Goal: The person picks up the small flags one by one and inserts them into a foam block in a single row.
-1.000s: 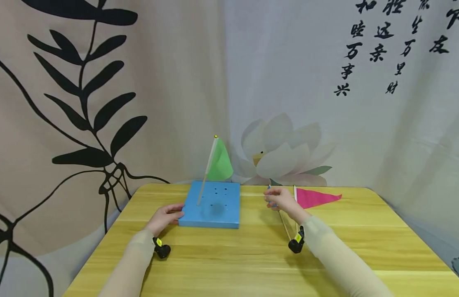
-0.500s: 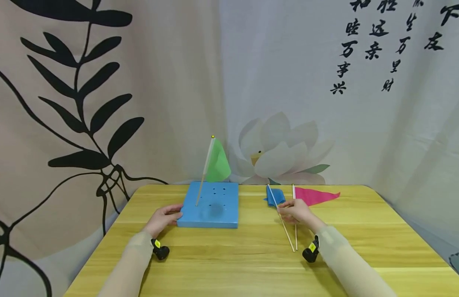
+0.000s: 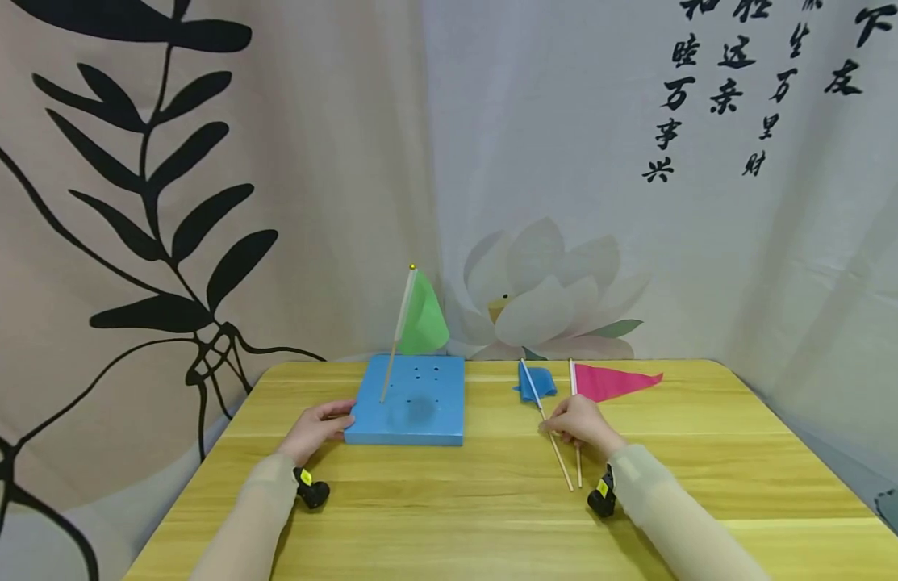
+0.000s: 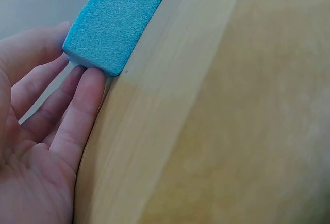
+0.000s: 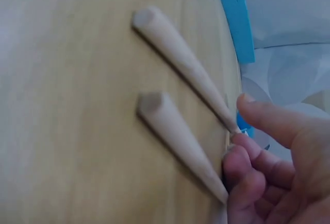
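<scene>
My left hand [image 3: 319, 429] rests against the left edge of a blue foam block [image 3: 441, 415] with small holes; in the left wrist view its fairly straight fingers [image 4: 85, 98] touch the block's side. A green flag [image 3: 424, 316] on a thin stick stands in the block, leaning slightly right. My right hand [image 3: 582, 421] is at the stick [image 3: 561, 464] of a blue flag [image 3: 539, 383] lying on the table. The right wrist view shows its bent index finger touching the stick, the thumb [image 5: 258, 113] apart from it. A pink pennant [image 3: 611, 382] lies beside, its stick [image 3: 579, 468] under the hand.
The light wooden table [image 3: 449, 516] carries the block at its back middle and the two lying flags to the right. Behind its far edge hangs a curtain [image 3: 347, 202] with printed plants and writing. A black wrist camera [image 3: 603, 494] is on each forearm.
The right hand has come back from the blue flag's cloth toward the lower stick, and the flag now lies flat in view. The left hand stays at the block.
</scene>
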A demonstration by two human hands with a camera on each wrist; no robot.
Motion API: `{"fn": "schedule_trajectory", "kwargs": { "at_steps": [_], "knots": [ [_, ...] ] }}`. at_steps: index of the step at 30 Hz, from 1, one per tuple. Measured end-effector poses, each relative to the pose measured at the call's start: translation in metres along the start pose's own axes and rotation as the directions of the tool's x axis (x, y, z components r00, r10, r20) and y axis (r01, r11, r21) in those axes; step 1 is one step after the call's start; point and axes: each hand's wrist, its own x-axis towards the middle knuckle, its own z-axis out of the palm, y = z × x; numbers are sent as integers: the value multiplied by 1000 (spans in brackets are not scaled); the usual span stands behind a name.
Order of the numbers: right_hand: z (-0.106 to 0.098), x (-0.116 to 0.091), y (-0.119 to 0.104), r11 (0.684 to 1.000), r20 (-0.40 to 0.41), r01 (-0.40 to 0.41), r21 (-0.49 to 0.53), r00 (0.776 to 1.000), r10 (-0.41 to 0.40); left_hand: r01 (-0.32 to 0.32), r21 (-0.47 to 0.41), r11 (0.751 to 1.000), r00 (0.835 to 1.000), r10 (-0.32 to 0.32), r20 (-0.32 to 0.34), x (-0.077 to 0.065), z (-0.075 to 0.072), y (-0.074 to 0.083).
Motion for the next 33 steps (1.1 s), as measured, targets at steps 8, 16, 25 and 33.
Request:
{"fn": "schedule_trajectory", "kwargs": {
  "at_steps": [8,16,25,33],
  "knots": [
    [2,3,0,997,-13,9,-80,1000,-10,5,3,1000,1000,-5,2,5,2,-3],
    [-11,-3,1,1000,31,-28,5,999,28,0,8,1000,1000,0,9,4,5,1],
    [-24,0,-2,959,152,-142,245,983,107,-24,20,1000,1000,24,1,2,1,9],
    [-20,4,-9,915,141,-161,370,983,116,-7,21,1000,1000,6,12,1,0,1]
  ]
}}
